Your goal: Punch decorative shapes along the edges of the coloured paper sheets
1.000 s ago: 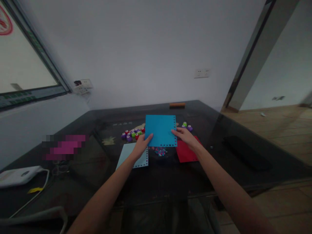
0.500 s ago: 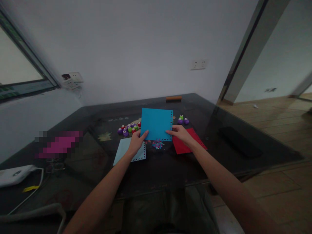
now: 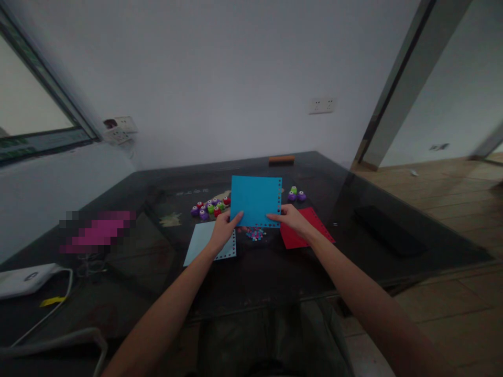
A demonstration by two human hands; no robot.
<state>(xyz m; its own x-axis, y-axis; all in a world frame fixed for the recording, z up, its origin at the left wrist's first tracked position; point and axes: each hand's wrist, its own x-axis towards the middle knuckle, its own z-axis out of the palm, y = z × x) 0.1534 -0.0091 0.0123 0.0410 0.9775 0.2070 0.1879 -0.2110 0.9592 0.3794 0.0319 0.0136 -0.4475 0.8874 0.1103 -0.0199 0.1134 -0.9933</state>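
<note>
Both my hands hold up a bright blue paper sheet (image 3: pixel 255 199) with punched holes along its right and bottom edges. My left hand (image 3: pixel 223 232) grips its lower left corner, and my right hand (image 3: pixel 293 220) pinches its bottom edge near the right. Below the sheet lies a small heap of coloured paper punch-outs (image 3: pixel 255 234) on the dark glass table (image 3: pixel 275 272). A pale blue sheet (image 3: pixel 204 247) with a punched edge lies under my left wrist. Beneath my right hand rests a red sheet (image 3: pixel 310 233).
Several small craft punches (image 3: pixel 209 207) in purple, red and green sit behind the sheet, with more punches (image 3: pixel 296 195) to its right. An orange-brown block (image 3: pixel 281 159) lies at the far edge. A white device with a cable (image 3: pixel 25 278) is at the left, a dark flat object (image 3: pixel 389 236) at the right.
The view shifted slightly. The blue sheet stays held in both hands, and my left hand's grip slid a little along its lower edge.
</note>
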